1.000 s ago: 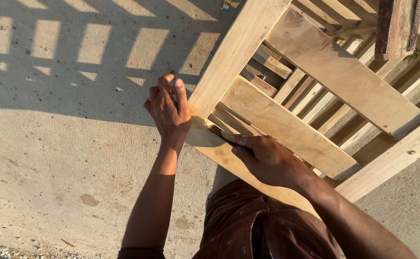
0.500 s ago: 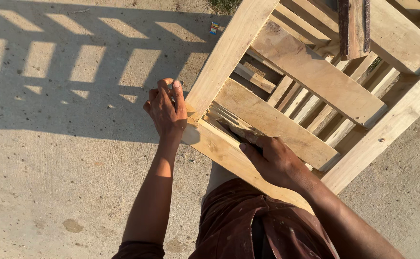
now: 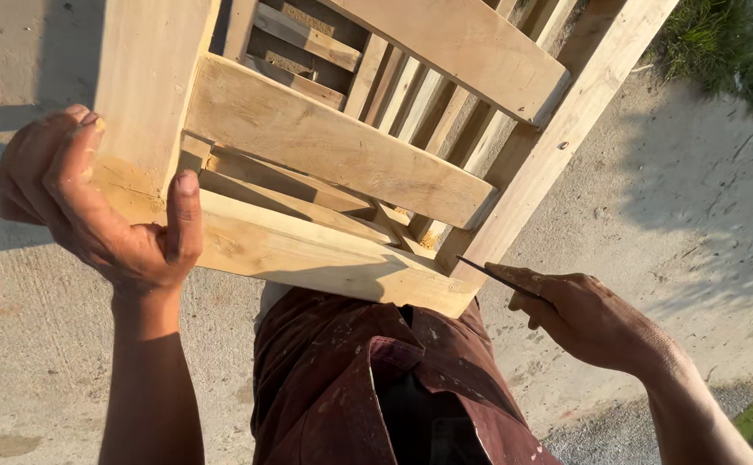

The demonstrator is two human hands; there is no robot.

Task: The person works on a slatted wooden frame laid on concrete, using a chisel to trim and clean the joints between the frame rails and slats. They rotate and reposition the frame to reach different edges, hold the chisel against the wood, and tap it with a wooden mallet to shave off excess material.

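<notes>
My left hand grips the near left corner of the wooden frame, thumb laid up over the front rail and fingers wrapped round the post behind it. The frame is bare, pale timber, tilted up in front of me with its lower rail close above my lap; its slats run away from me toward the top of the view, and two broad boards cross them. My right hand is closed around a thin dark blade, pinched between thumb and fingers, with its tip touching the near right corner where the lower rail meets the right post. My reddish-brown shirt, flecked with pale spots, fills the space beneath the frame. Under everything is sunlit concrete, with grass at the far right edge.
</notes>
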